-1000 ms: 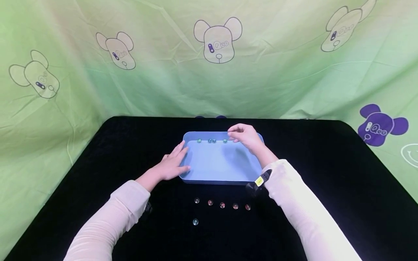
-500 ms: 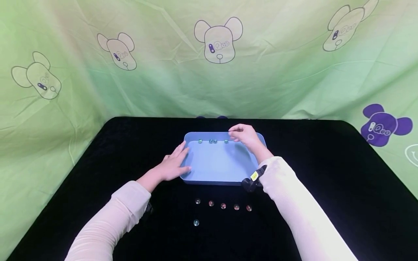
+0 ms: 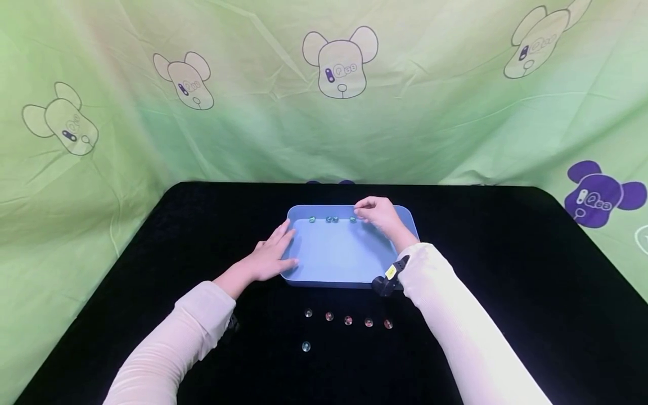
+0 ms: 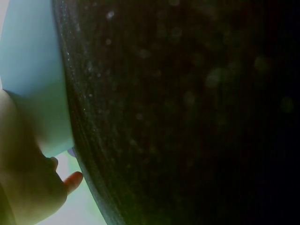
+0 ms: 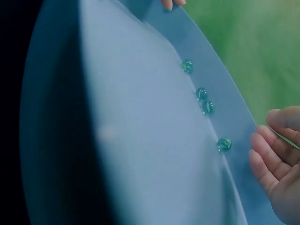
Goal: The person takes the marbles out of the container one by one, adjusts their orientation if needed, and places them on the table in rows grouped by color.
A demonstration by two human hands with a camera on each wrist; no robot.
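Note:
A light blue tray (image 3: 304,270) sits mid-table with several green marbles (image 3: 332,219) lined along its far wall; the right wrist view shows the tray's floor (image 5: 140,140) and those marbles (image 5: 224,144) up close. My right hand (image 3: 377,214) hovers over the tray's far right part, fingers loosely curled beside the nearest marble, with nothing seen between the fingertips (image 5: 262,154). My left hand (image 3: 270,253) lies with straight fingers against the tray's left wall (image 4: 33,70), its thumb (image 4: 72,180) by the near corner.
On the black table (image 3: 506,270) in front of the tray lies a row of marbles, one clear (image 3: 308,313) and several reddish (image 3: 348,320). A single clear marble (image 3: 306,346) lies nearer to me. A green printed cloth (image 3: 324,112) hangs behind and at both sides.
My right wrist has drifted a little left and lower over the tray. The left hand, the tray and the marbles have stayed where they were.

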